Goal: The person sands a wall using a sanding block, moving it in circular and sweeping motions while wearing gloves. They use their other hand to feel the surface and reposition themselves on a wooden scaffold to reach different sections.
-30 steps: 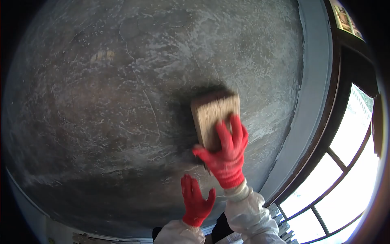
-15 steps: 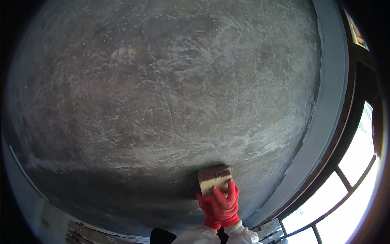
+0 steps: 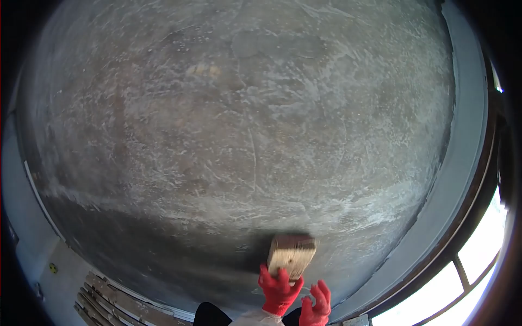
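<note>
A wooden block [image 3: 292,254] with a dark reddish-brown far edge rests against a large grey plastered wall [image 3: 217,163]. My left hand [image 3: 279,290], in a red glove, grips the block's near end, its thumb and fingers on the face and sides. To the right and slightly lower, my right hand [image 3: 316,307], also in a red glove, is off the block with its fingers apart and partly curled, holding nothing. Around the block the wall has a darker, smoother band, while pale streaks and a thin crack mark the area above.
A grey border strip [image 3: 467,125] runs down the wall's right side, beside a dark-framed window [image 3: 429,293]. Slatted wooden boards [image 3: 106,299] lie at the lower left, near a pale side wall [image 3: 41,244].
My right hand has come off the block and moved down to the right. My left hand stays on the block. The whole view has shifted, with the wall appearing further right.
</note>
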Demonstrator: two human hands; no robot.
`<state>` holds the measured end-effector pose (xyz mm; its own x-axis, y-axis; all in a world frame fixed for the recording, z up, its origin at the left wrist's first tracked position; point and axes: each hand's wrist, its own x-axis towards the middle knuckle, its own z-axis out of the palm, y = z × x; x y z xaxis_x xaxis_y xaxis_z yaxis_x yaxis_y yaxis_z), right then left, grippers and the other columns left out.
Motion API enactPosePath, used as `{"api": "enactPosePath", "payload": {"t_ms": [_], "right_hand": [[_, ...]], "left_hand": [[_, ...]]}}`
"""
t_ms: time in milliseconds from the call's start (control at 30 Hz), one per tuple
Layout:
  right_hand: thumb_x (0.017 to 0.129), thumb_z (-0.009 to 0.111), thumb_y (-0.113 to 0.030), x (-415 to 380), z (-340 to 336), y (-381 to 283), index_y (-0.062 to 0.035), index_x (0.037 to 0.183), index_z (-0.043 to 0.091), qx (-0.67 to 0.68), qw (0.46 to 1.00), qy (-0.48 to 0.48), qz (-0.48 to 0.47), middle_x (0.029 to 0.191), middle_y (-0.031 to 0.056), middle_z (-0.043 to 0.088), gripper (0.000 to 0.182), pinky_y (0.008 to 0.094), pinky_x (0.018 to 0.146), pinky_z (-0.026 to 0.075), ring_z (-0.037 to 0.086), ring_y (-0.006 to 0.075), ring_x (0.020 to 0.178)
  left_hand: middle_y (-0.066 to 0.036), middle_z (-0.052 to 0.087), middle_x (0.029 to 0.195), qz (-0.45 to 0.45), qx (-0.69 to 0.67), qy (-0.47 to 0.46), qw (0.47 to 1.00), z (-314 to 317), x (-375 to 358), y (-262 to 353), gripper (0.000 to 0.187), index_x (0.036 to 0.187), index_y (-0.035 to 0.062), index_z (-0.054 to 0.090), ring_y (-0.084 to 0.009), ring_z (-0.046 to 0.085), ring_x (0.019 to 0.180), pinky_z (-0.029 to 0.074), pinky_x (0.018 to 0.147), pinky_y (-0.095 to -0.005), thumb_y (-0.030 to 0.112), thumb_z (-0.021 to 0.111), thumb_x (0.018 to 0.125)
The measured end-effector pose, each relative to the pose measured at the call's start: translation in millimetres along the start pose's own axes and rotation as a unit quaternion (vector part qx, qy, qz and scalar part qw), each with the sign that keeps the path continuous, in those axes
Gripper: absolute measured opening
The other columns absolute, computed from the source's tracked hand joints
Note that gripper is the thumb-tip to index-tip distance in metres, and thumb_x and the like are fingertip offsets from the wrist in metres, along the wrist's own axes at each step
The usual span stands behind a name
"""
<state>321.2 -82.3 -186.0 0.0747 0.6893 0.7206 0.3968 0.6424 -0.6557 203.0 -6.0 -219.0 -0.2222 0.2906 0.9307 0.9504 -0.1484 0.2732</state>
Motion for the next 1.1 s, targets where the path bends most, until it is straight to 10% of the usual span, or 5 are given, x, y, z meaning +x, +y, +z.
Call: {"api": "enactPosePath", "payload": {"t_ms": [167,333,700,967,1100], "right_hand": [[0.090,0.058,-0.001,-46,-16,32,-0.0022,0.124,0.056,-0.168,0.980,-0.074,-0.081,0.131,0.0187,0.052,0.034,0.0379,0.095,0.048,0.054,0.0343,0.117],[0.093,0.055,-0.006,-27,-25,-3,0.0029,0.120,0.059,0.010,0.988,-0.057,0.142,0.130,0.0181,0.054,0.029,0.0345,0.096,0.046,0.055,0.0286,0.115],[0.093,0.057,-0.009,-66,-12,-10,0.0046,0.115,0.061,0.059,0.969,-0.106,0.216,0.127,0.0170,0.057,0.026,0.0337,0.101,0.042,0.054,0.0272,0.117],[0.095,0.054,-0.010,-57,-34,5,0.0042,0.117,0.059,-0.002,0.979,-0.089,0.185,0.122,0.0156,0.059,0.027,0.0335,0.096,0.044,0.056,0.0254,0.110],[0.095,0.054,-0.010,-46,-26,-15,0.0032,0.118,0.059,0.039,0.974,-0.061,0.216,0.122,0.0156,0.059,0.027,0.0338,0.096,0.045,0.057,0.0256,0.110]], "left_hand": [[-0.045,0.027,0.134,-0.007,-0.034,-0.006,0.999,-22,51,-2,0.088,0.135,0.0132,0.037,-0.0557,0.047,0.102,0.042,0.075,-0.0595,0.031,0.082,0.061],[-0.038,0.028,0.140,0.040,-0.043,0.139,0.989,-64,237,24,0.085,0.137,0.0093,0.042,-0.0510,0.048,0.106,0.043,0.080,-0.0542,0.025,0.080,0.062],[-0.034,0.025,0.140,0.001,-0.010,-0.055,0.998,-19,-26,-51,0.076,0.125,0.0227,0.049,-0.0524,0.044,0.110,0.044,0.080,-0.0574,0.025,0.083,0.056],[-0.036,0.029,0.141,0.008,-0.055,0.163,0.985,-85,262,4,0.080,0.136,0.0172,0.047,-0.0501,0.049,0.106,0.043,0.085,-0.0528,0.022,0.081,0.065],[-0.036,0.030,0.140,-0.021,-0.044,0.147,0.988,-74,217,-11,0.081,0.134,0.0167,0.048,-0.0515,0.050,0.104,0.043,0.084,-0.0545,0.023,0.083,0.061]]}}
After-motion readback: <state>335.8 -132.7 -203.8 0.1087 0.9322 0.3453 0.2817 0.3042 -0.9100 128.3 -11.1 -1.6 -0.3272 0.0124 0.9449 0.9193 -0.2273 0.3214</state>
